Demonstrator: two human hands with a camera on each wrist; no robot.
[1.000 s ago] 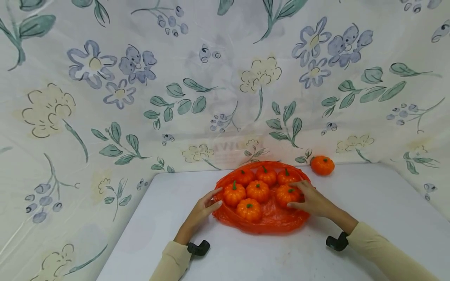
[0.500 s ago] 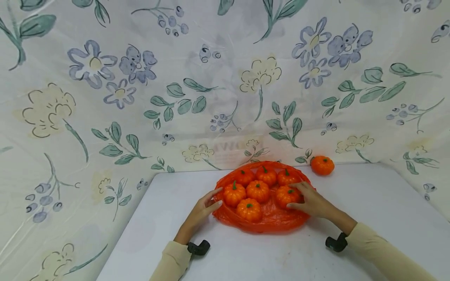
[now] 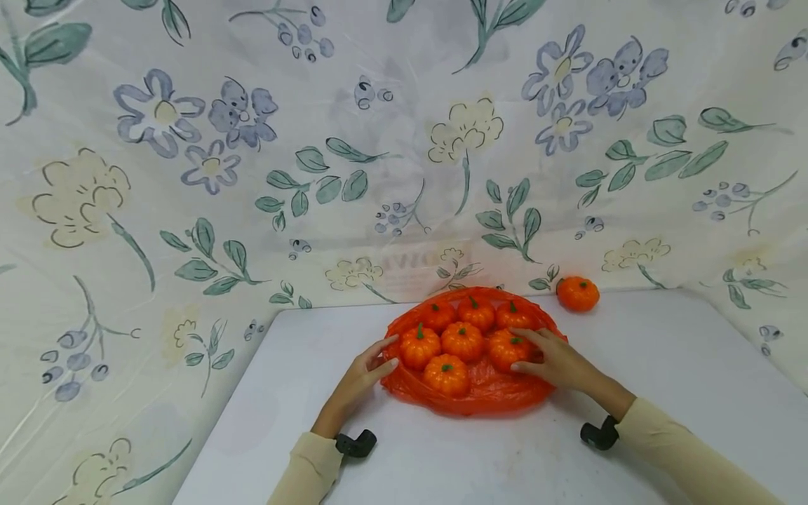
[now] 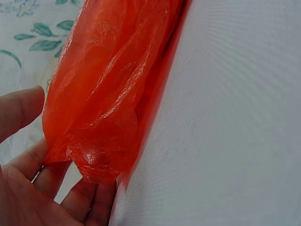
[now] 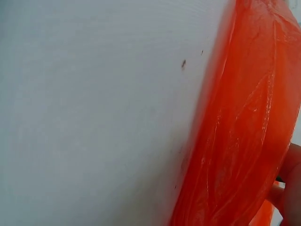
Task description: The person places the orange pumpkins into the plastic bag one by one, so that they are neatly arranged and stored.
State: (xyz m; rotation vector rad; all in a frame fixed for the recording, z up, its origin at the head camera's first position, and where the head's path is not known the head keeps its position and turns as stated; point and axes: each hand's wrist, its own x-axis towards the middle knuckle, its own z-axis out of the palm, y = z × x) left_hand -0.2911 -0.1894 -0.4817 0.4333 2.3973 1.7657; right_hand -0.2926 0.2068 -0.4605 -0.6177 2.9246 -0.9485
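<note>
An orange-red plastic bag point(image 3: 482, 405) lies spread open on the white table, with several small orange pumpkins with green stems inside. My right hand point(image 3: 562, 361) holds the rightmost pumpkin point(image 3: 503, 353), fingers over its far side and thumb at its near side. In the right wrist view the bag's wall point(image 5: 240, 127) hides most of that hand. At the bag's left end, my left hand point(image 3: 360, 375) has its fingers spread at the rim. The left wrist view shows those fingers against the crumpled bag end, with the thumb point(image 4: 23, 110) apart from it.
A lone pumpkin point(image 3: 577, 294) sits behind the bag to the right, near the table's back edge. A floral-printed sheet point(image 3: 404, 175) hangs behind the white table point(image 3: 303, 344). Both wrists carry a black camera point(image 3: 356, 443).
My right hand and the rightmost pumpkin have shifted slightly left inside the bag. My left hand stays at the bag's left end. The head view has tilted a little.
</note>
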